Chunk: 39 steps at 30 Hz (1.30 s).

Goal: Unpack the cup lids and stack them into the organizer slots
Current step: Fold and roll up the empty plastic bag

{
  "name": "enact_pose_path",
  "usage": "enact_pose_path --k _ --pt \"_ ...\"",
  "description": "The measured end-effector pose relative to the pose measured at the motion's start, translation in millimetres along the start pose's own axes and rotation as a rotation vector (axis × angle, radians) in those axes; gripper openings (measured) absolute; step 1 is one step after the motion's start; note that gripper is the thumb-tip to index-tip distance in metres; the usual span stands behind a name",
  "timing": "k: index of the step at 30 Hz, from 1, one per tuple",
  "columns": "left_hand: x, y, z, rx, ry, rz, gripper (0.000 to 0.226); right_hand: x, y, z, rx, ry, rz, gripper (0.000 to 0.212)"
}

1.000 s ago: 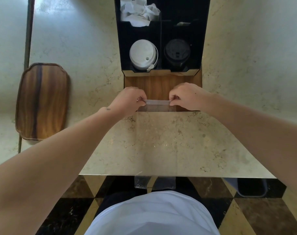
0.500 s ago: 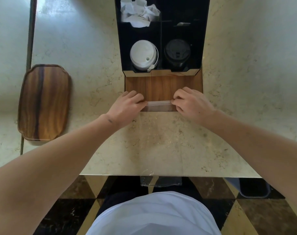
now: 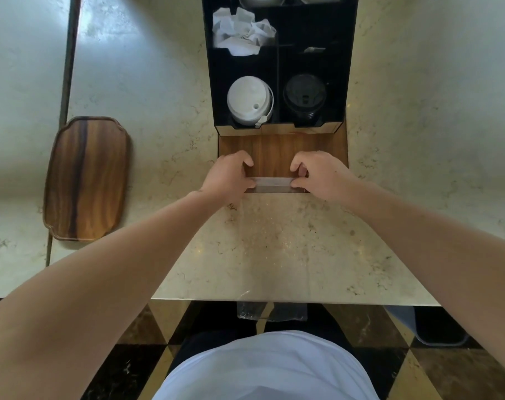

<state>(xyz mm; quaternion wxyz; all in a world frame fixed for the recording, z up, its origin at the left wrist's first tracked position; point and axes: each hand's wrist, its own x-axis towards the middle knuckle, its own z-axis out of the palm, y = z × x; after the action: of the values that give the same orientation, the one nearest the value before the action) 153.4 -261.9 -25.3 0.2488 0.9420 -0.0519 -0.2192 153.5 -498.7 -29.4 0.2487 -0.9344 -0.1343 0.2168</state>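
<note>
Pinching a clear plastic sleeve [image 3: 272,183] by its two ends, left hand [image 3: 226,176] and right hand [image 3: 322,174] closed on it, above the wooden base [image 3: 274,151] before the black organizer [image 3: 277,64] (white lids [image 3: 249,101] front-left slot, black lids [image 3: 304,95] front-right), wooden tray [image 3: 86,179] well apart on the marble counter [image 3: 274,249].

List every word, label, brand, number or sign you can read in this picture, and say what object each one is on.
None can be read.
White cup lids: only moulded shapes, no lettering.
Black cup lids: a raised mark, too dark and small to read.
Clear plastic sleeve between the left hand and right hand: no print visible.
Black organizer, wooden tray and crumpled white paper: no text.
</note>
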Motion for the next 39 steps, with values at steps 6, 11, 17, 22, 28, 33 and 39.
enact_pose_path --k 6,11,17,22,28,33,39 --pt "-3 -6 -4 0.092 -0.076 0.107 0.007 -8 -1 3 -0.151 0.006 -0.173 0.006" --pt "-27 -21 3 0.335 0.079 0.511 0.017 -20 0 12 -0.339 0.099 -0.348 0.013" --pt "-34 -29 11 0.526 0.057 0.658 0.021 -29 2 17 -0.421 0.119 -0.399 0.017" --pt "-48 -30 11 0.615 0.012 0.634 0.025 -40 -2 18 -0.388 0.105 -0.334 0.028" --pt "-43 -6 -2 0.664 -0.055 0.559 0.025 -34 -12 8 -0.387 -0.048 -0.254 0.024" --pt "-28 13 -7 0.414 -0.086 0.28 0.031 -18 -15 -2 -0.227 -0.073 -0.079 0.017" --pt "-14 0 1 0.002 -0.089 -0.03 0.03 -6 -2 2 0.091 -0.086 0.112 0.026"
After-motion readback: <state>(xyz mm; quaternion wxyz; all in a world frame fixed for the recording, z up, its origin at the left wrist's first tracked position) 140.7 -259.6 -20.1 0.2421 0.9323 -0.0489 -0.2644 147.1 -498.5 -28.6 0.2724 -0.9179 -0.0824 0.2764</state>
